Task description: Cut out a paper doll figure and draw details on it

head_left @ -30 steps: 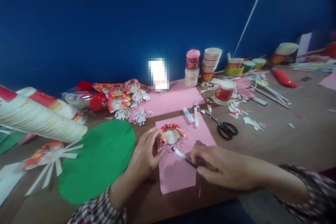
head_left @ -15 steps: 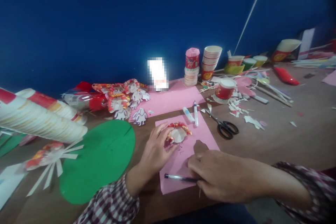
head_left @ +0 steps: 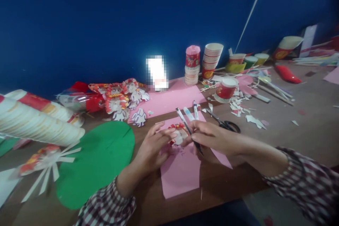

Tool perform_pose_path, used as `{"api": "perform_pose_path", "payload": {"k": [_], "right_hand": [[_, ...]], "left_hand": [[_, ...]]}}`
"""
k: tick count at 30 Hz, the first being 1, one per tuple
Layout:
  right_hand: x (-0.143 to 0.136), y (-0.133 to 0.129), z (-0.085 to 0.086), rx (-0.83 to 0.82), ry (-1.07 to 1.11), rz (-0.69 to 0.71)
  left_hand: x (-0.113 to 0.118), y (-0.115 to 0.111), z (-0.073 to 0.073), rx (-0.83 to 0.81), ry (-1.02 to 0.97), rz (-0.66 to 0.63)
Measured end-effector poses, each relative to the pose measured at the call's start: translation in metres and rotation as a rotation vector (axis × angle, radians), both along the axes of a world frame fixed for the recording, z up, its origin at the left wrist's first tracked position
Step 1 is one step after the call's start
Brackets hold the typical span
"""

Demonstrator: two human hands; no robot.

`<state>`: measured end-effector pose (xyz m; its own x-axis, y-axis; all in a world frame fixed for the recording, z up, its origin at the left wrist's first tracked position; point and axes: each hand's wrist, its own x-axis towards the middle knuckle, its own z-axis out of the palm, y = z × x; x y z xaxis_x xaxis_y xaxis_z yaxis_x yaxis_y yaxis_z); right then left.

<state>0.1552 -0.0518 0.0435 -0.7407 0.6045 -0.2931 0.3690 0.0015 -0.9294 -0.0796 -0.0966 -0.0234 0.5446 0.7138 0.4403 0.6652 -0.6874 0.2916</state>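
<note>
A small round cutout with a white middle and a red-and-gold scalloped rim (head_left: 180,136) lies on the pink paper sheet (head_left: 180,180). My left hand (head_left: 152,146) rests at its left side, fingers apart and touching its edge. My right hand (head_left: 215,136) is closed around a black-and-clear pen (head_left: 185,120), which slants up to the left. The right fingertips reach the cutout's right edge. Dark pen lines show on the pink sheet just below the cutout. The sheet's right side has a cut-away gap, partly hidden under my right hand.
Black-handled scissors (head_left: 227,124) and two markers (head_left: 195,109) lie beyond my right hand. A green paper shape (head_left: 97,169) and stacked paper cups (head_left: 39,120) are at left. Decorated paper figures (head_left: 118,102) lie behind. A red cup (head_left: 226,91) stands among paper scraps.
My right hand has picked up the pen from the pink sheet and moved up to the cutout's right edge. The left hand stays by the cutout.
</note>
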Motion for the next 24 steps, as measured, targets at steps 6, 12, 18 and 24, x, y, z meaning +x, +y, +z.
{"api": "perform_pose_path", "payload": {"k": [6,12,18,24], "right_hand": [[-0.020,-0.004,-0.020,0.001,-0.034,-0.035],[-0.023,-0.006,-0.028,0.007,-0.052,-0.031],[-0.023,-0.005,-0.029,0.052,-0.048,-0.021],[-0.022,-0.005,-0.029,0.022,-0.061,-0.030]], "left_hand": [[-0.001,0.001,-0.001,0.026,0.084,0.022],[-0.004,0.004,0.001,0.001,0.101,0.024],[-0.009,0.005,0.008,-0.021,0.208,0.010],[-0.010,0.009,0.013,-0.062,0.263,-0.035]]}}
